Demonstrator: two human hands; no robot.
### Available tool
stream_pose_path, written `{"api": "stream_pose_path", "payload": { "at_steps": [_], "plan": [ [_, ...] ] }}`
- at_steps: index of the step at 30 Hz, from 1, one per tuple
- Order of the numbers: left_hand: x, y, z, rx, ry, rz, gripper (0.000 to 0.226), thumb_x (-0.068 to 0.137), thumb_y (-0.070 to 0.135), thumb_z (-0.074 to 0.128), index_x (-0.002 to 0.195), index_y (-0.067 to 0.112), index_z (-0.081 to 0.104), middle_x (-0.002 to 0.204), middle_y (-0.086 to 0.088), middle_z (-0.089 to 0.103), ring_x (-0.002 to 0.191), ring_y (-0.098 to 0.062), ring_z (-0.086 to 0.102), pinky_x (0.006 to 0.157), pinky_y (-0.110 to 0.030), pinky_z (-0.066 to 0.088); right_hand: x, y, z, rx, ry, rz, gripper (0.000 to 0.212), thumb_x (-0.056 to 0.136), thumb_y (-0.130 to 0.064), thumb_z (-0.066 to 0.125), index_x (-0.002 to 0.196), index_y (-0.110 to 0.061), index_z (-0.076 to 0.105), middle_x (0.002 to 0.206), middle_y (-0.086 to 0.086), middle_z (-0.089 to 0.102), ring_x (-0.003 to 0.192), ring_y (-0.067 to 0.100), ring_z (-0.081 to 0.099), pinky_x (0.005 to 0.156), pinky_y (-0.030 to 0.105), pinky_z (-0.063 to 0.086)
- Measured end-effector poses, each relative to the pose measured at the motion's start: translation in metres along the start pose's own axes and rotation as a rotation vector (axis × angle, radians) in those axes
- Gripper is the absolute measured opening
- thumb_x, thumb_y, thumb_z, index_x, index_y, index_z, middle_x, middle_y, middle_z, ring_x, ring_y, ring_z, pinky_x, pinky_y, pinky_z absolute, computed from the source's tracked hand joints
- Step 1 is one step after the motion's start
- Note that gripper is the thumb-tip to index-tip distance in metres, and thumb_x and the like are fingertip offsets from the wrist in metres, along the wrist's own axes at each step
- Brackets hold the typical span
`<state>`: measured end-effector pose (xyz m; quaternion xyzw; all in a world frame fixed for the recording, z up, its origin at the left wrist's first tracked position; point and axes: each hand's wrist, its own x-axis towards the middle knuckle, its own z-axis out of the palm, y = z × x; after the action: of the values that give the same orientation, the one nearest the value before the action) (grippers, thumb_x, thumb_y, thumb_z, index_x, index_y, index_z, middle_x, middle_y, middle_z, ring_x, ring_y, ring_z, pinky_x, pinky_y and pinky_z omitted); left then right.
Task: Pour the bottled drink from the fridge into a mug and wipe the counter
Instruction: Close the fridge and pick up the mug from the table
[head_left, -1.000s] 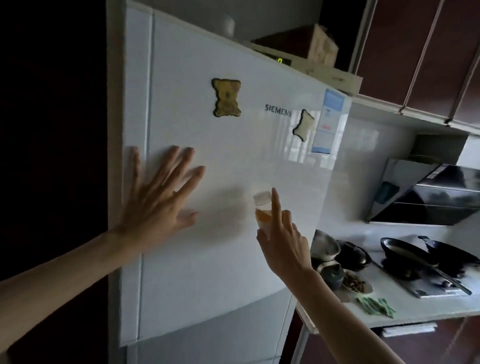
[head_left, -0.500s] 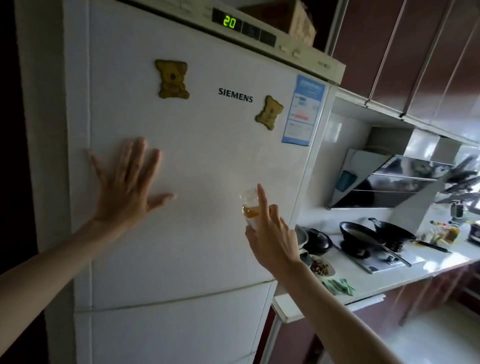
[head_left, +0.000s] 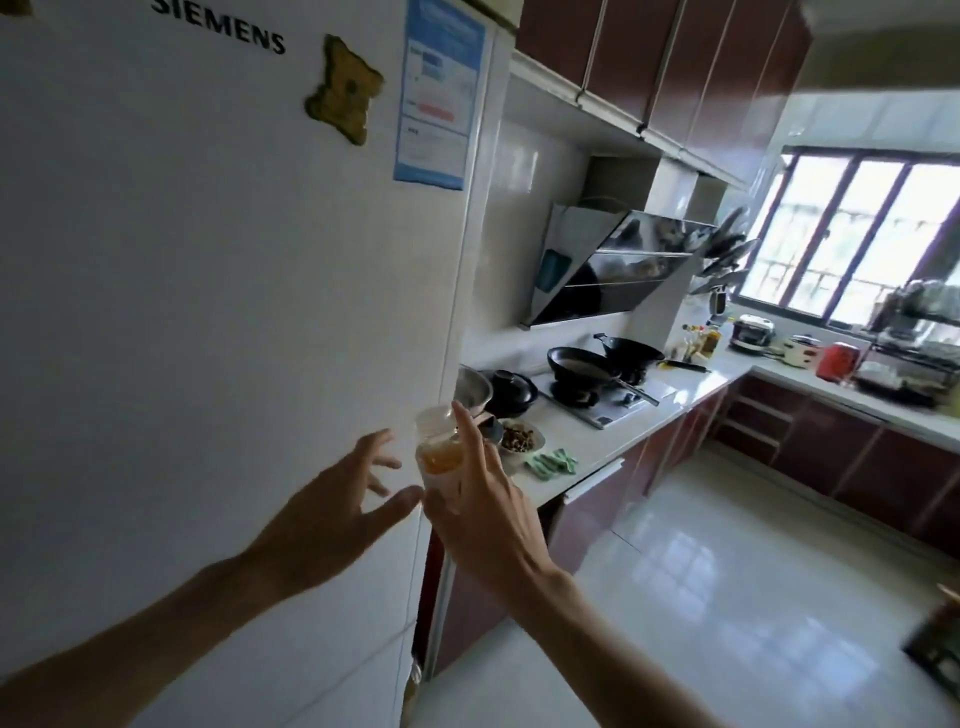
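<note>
We've let our left hand (head_left: 332, 499) off the fridge, fingers spread; right hand (head_left: 488, 519) grips small amber-filled clear plastic bottle (head_left: 439, 449), counter (head_left: 597, 441) at 2 o'clock w/ mug next

right hand (head_left: 488, 525) gripping bottle (head_left: 440, 449), fridge (head_left: 208, 312)

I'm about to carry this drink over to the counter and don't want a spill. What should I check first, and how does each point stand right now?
1. Bottle held: ok, the right hand grips it upright.
2. Cap on: ok, a pale cap tops the neck.
3. Fridge door shut: ok, as far as this view shows.
4. Left hand free: ok, fingers spread, holding nothing, beside the bottle.
5. Mug ready: cannot tell, none is clearly visible on the counter.
6. Landing spot: not ok near the fridge, where bowls and a dish of food crowd the counter.
</note>
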<state>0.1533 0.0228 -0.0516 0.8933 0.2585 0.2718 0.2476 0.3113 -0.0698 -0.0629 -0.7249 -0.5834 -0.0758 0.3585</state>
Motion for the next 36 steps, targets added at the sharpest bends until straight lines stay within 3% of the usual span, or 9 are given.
{"api": "stream_pose_path", "payload": {
  "at_steps": [4, 6, 9, 11, 14, 17, 22, 29, 36],
  "plan": [
    [0.048, 0.018, 0.088, -0.385, -0.194, -0.095, 0.056, 0.072, 0.079, 0.056, 0.112, 0.041, 0.053, 0.098, 0.025, 0.069, 0.09, 0.008, 0.066, 0.078, -0.023, 0.057, -0.021, 0.065, -0.024, -0.023, -0.005, 0.107, 0.093, 0.089, -0.044, 0.066, 0.154, -0.047, 0.0, 0.14, 0.003, 0.054, 0.098, 0.026, 0.069, 0.07, 0.048, 0.06],
    [0.067, 0.041, 0.131, -0.437, -0.243, -0.071, 0.042, 0.08, 0.059, 0.066, 0.111, 0.034, 0.055, 0.093, 0.018, 0.071, 0.086, 0.012, 0.065, 0.067, -0.014, 0.055, -0.033, 0.103, -0.04, -0.037, 0.011, 0.162, 0.09, 0.088, -0.047, 0.062, 0.154, -0.047, 0.001, 0.141, 0.001, 0.054, 0.099, 0.024, 0.069, 0.07, 0.048, 0.06],
    [0.093, 0.082, 0.191, -0.491, -0.278, -0.012, 0.061, 0.07, 0.07, 0.068, 0.109, 0.024, 0.06, 0.093, 0.01, 0.075, 0.084, 0.001, 0.071, 0.068, -0.02, 0.056, -0.056, 0.159, -0.067, -0.039, 0.009, 0.231, 0.089, 0.084, -0.058, 0.054, 0.155, -0.047, 0.0, 0.136, 0.001, 0.057, 0.1, 0.024, 0.069, 0.07, 0.048, 0.06],
    [0.111, 0.116, 0.238, -0.493, -0.317, 0.029, 0.072, 0.065, 0.075, 0.068, 0.109, 0.018, 0.06, 0.091, 0.006, 0.075, 0.081, -0.002, 0.072, 0.068, -0.022, 0.057, -0.073, 0.203, -0.09, -0.073, 0.037, 0.267, 0.093, 0.087, -0.048, 0.063, 0.156, -0.042, 0.001, 0.137, 0.005, 0.055, 0.101, 0.027, 0.069, 0.073, 0.047, 0.06],
    [0.133, 0.168, 0.307, -0.57, -0.394, 0.027, 0.053, 0.077, 0.042, 0.076, 0.112, 0.008, 0.055, 0.084, 0.003, 0.073, 0.076, 0.001, 0.071, 0.063, -0.015, 0.054, -0.1, 0.27, -0.128, -0.056, 0.042, 0.363, 0.101, 0.087, -0.039, 0.07, 0.156, -0.043, -0.004, 0.14, 0.007, 0.052, 0.105, 0.03, 0.066, 0.077, 0.048, 0.06],
    [0.153, 0.206, 0.357, -0.575, -0.475, 0.051, 0.072, 0.065, 0.065, 0.073, 0.114, 0.015, 0.056, 0.095, -0.003, 0.076, 0.085, -0.015, 0.074, 0.075, -0.039, 0.061, -0.122, 0.322, -0.171, 0.031, -0.019, 0.463, 0.106, 0.084, -0.036, 0.071, 0.154, -0.047, -0.008, 0.149, 0.007, 0.045, 0.119, 0.031, 0.06, 0.089, 0.05, 0.057],
    [0.19, 0.273, 0.446, -0.526, -0.555, 0.196, 0.067, 0.066, 0.062, 0.071, 0.116, 0.022, 0.054, 0.104, 0.002, 0.072, 0.09, -0.017, 0.072, 0.071, -0.028, 0.057, -0.159, 0.4, -0.261, 0.031, -0.037, 0.63, 0.1, 0.089, -0.034, 0.072, 0.157, -0.038, -0.001, 0.161, 0.004, 0.031, 0.14, 0.028, 0.042, 0.112, 0.041, 0.042],
    [0.243, 0.358, 0.569, -0.482, -0.695, 0.401, 0.079, 0.061, 0.081, 0.064, 0.119, 0.029, 0.052, 0.108, 0.018, 0.065, 0.09, -0.004, 0.067, 0.069, -0.024, 0.057, -0.195, 0.506, -0.342, -0.085, 0.08, 0.799, 0.08, 0.093, -0.037, 0.067, 0.155, -0.027, 0.018, 0.153, 0.005, 0.042, 0.133, 0.022, 0.05, 0.107, 0.042, 0.048],
    [0.344, 0.436, 0.72, -0.521, -0.813, 0.485, 0.059, 0.072, 0.058, 0.075, 0.116, 0.026, 0.054, 0.108, 0.009, 0.068, 0.087, -0.007, 0.067, 0.065, -0.02, 0.055, -0.214, 0.666, -0.41, -0.248, 0.204, 1.09, 0.069, 0.093, -0.039, 0.066, 0.15, -0.019, 0.032, 0.147, 0.009, 0.05, 0.128, 0.024, 0.055, 0.102, 0.039, 0.051]
  ]
}}
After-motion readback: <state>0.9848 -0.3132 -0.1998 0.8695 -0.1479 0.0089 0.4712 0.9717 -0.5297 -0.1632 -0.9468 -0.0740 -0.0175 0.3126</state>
